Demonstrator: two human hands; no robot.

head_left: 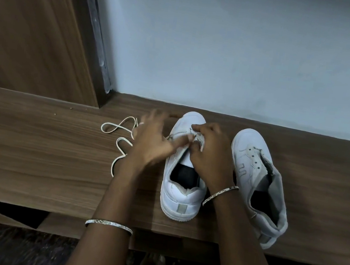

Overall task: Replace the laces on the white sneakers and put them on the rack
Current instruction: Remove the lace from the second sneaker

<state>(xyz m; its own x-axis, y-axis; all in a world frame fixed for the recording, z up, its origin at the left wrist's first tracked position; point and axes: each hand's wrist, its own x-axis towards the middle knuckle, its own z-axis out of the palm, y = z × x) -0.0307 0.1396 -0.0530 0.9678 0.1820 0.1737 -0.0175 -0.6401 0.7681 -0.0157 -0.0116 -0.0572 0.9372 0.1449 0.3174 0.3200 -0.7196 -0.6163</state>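
White sneaker [180, 196] — right hand [209, 153] pinches its upper — lace [120, 145] beside.

Two white low-top sneakers stand side by side on the wooden top [32, 146], toes to the wall. Centre sneaker [180, 191]: upright, dark insole, grey heel tab, eyelet area hidden. Outer sneaker [252, 165]: unlaced (eyelets empty), tongue loose, heel collar slumped outward. Off-white lace [112, 127] lies in loose loops just beside the centre sneaker.
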